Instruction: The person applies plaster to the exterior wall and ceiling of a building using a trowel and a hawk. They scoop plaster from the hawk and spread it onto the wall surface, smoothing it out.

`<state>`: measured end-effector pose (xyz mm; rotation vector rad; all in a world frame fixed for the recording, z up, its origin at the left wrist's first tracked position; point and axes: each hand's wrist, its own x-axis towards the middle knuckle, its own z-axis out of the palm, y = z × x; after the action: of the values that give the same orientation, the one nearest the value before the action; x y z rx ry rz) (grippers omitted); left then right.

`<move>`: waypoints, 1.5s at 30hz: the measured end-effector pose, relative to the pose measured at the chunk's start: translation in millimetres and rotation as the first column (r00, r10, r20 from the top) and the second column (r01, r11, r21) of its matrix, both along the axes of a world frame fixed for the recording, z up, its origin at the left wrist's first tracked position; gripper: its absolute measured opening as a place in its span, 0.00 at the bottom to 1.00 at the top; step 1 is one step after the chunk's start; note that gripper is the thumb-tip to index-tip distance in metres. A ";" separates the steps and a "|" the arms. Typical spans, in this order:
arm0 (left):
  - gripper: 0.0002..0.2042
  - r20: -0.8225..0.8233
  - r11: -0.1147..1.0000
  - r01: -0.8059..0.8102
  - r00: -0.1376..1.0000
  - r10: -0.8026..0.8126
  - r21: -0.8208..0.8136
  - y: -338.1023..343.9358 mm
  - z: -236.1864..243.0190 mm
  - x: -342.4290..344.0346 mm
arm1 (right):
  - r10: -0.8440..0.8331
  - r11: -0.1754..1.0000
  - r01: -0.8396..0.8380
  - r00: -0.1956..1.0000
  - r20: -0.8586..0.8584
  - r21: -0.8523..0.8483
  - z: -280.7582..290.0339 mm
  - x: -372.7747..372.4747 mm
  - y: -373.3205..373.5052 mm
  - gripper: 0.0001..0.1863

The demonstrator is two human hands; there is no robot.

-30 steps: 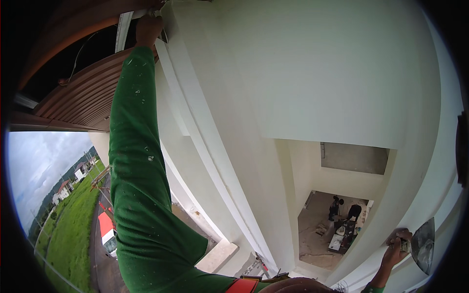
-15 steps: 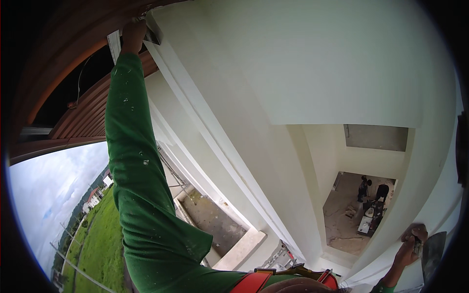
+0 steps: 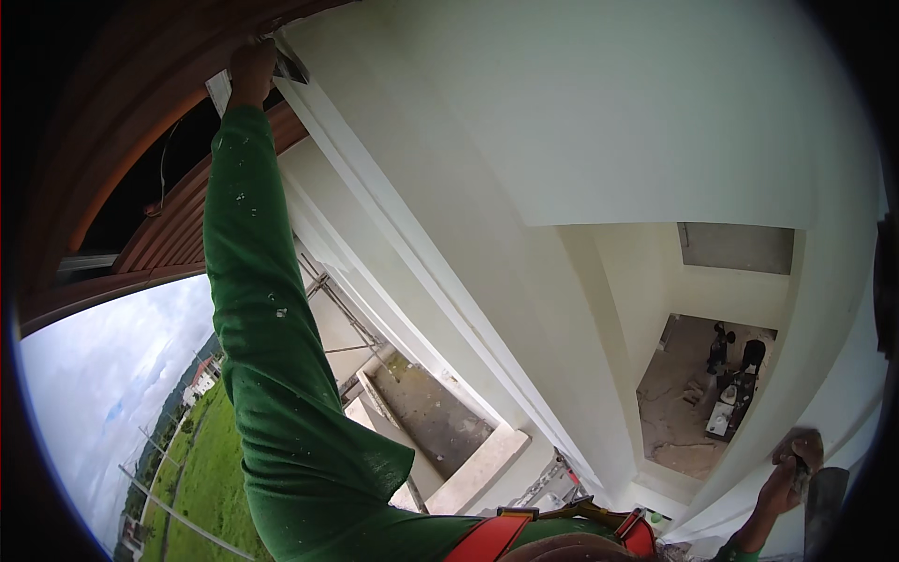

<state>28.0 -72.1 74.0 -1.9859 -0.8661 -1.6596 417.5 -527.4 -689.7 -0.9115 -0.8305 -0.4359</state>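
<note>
Turning more edge-on than half a second ago, the broad blade (image 3: pixel 826 510) is sitting in your closed right hand (image 3: pixel 785 480), low on your right. Your left hand (image 3: pixel 251 71) is reaching high, clasping a small metal blade (image 3: pixel 296 68) near the top of the white wall (image 3: pixel 646 122).

Soft daylight, overcast sky (image 3: pixel 112 384) brightest at lower left. White wall (image 3: pixel 655 112) evenly lit, no hard glare. Roof gap (image 3: pixel 131 214) near-black, left hand (image 3: pixel 251 73) shaded. Strong fisheye bend, dark vignette, soft rim detail.
</note>
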 end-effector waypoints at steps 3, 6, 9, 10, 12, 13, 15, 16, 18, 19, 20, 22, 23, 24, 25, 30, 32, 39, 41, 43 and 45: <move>0.16 -0.005 0.999 -0.052 0.999 0.052 0.000 -1.4 2.5 0.3 | 0.049 0.999 -0.049 0.998 0.035 -0.003 -5.0 4.2 -2.5 0.09; 0.17 -0.145 0.954 -0.264 0.948 0.284 0.144 0.6 19.7 -4.9 | 0.042 0.999 -0.041 0.998 0.048 -0.026 -10.1 7.5 -3.3 0.09; 0.17 -0.068 0.991 -0.116 0.990 0.121 0.066 -9.2 6.8 8.2 | 0.012 0.999 -0.011 0.999 0.038 -0.030 -4.8 5.1 -4.0 0.09; 0.17 0.018 1.000 0.008 1.000 -0.008 0.000 -19.3 -4.1 12.8 | -0.003 1.000 0.003 1.000 0.029 -0.025 2.6 1.0 -2.8 0.08; 0.18 -0.052 0.999 -0.035 0.998 0.036 0.033 -8.6 11.4 -16.4 | -0.006 0.999 0.007 1.000 0.025 -0.035 7.2 -0.2 -2.9 0.08; 0.19 -0.049 0.998 -0.024 0.998 0.027 0.065 -6.4 11.4 -19.0 | -0.009 0.999 0.011 1.000 0.029 -0.049 7.3 -0.4 -3.4 0.08; 0.20 -0.001 0.989 0.028 1.000 -0.028 0.143 -6.5 -1.7 -15.6 | -0.024 0.998 0.026 0.999 0.032 -0.060 8.0 -2.1 -3.4 0.08; 0.20 0.044 0.980 0.060 0.997 -0.070 0.189 -8.4 -11.5 -14.5 | -0.029 0.998 0.031 0.999 0.033 -0.059 9.1 -2.5 -3.4 0.08; 0.21 0.056 0.983 0.014 0.998 -0.024 0.182 -7.2 -18.4 -16.0 | -0.015 0.999 0.017 0.999 0.043 -0.048 10.7 -2.4 -2.8 0.07; 0.21 0.062 0.984 -0.009 0.998 -0.002 0.178 -5.7 -19.8 -17.4 | 0.004 0.999 -0.002 0.999 0.051 -0.038 10.9 -2.3 -2.6 0.08; 0.22 0.068 0.988 -0.012 0.998 0.002 0.151 -4.3 -20.2 -18.3 | 0.022 0.999 -0.020 0.998 0.060 -0.028 11.3 -2.3 -2.6 0.09; 0.23 0.079 0.995 -0.023 0.997 0.015 0.095 1.3 -17.1 -24.4 | 0.011 0.999 -0.010 0.999 0.042 -0.042 11.7 -3.0 -3.0 0.07; 0.22 -0.002 0.968 -0.173 0.984 0.176 0.181 14.8 -4.0 -35.6 | 0.009 0.999 -0.007 0.999 0.031 -0.049 11.9 -3.0 -2.7 0.09; 0.21 -0.073 0.906 -0.320 0.933 0.352 0.279 32.1 21.7 -55.7 | 0.045 0.998 -0.044 0.998 0.039 -0.036 11.1 -2.0 -1.3 0.07; 0.20 -0.073 0.886 -0.340 0.922 0.380 0.315 37.4 23.0 -53.6 | 0.058 0.998 -0.057 0.997 0.052 -0.028 12.2 -1.9 -1.1 0.08; 0.10 -0.033 0.801 -0.325 0.919 0.393 0.503 52.9 8.9 -43.7 | 0.034 0.999 -0.032 0.997 0.062 -0.036 15.8 -4.6 -1.8 0.12; 0.07 -0.049 0.664 -0.363 0.855 0.516 0.654 72.1 23.8 -55.9 | 0.036 0.999 -0.033 0.997 0.072 -0.042 12.3 -0.6 -2.2 0.13; 0.14 -0.065 0.320 -0.589 0.412 0.909 0.742 59.6 30.1 -30.8 | 0.012 1.000 -0.011 0.999 0.039 -0.028 11.4 -3.2 -0.5 0.15; 0.20 -0.166 0.455 -0.681 0.447 0.879 0.574 48.7 17.5 -21.4 | -0.010 1.000 0.011 0.999 0.030 -0.027 15.8 -6.2 -1.2 0.14; 0.16 -0.140 0.685 -0.535 0.729 0.670 0.495 45.7 11.6 -18.7 | 0.009 0.999 -0.008 0.999 0.046 -0.043 13.9 -4.8 -2.1 0.13; 0.08 -0.058 0.623 -0.414 0.802 0.595 0.663 46.6 3.8 -16.2 | -0.001 0.999 0.004 0.998 0.070 -0.052 12.1 -2.5 -2.2 0.13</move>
<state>11.8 -25.4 77.9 -1.2844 -0.5833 -1.0921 415.0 -529.6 -677.6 -0.9500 -0.9084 -0.4523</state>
